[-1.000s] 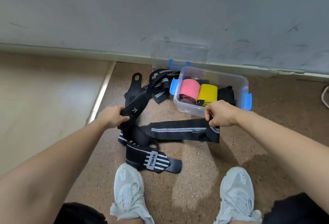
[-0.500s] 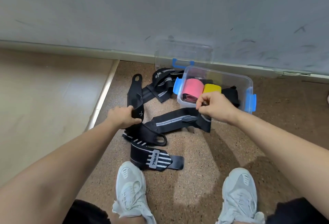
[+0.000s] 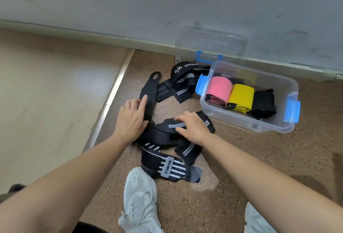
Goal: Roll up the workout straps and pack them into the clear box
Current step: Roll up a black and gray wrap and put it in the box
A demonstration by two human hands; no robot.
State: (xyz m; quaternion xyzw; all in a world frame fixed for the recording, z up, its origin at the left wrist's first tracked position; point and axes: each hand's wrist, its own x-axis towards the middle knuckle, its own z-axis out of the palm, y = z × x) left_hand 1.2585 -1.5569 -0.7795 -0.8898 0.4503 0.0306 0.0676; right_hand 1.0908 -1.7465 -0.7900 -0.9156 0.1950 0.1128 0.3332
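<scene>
Soft, even indoor light; faint shadows fall under my forearms onto the floor (image 3: pixel 241 205). Wide-angle bending curves the skirting (image 3: pixel 74 34); everything stays fairly sharp.

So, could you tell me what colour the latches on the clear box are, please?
Blue. The latches sit at both ends of the clear box, seen best in the head view.

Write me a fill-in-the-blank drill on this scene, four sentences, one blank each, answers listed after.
1. In the clear box, the roll between the pink roll and the black roll is ____.
2. The box's clips are coloured ____.
3. The clear lid leans against the ____.
4. The left hand and right hand rest flat on straps coloured ____ with grey stripes.

Missing words: yellow; blue; wall; black
</scene>
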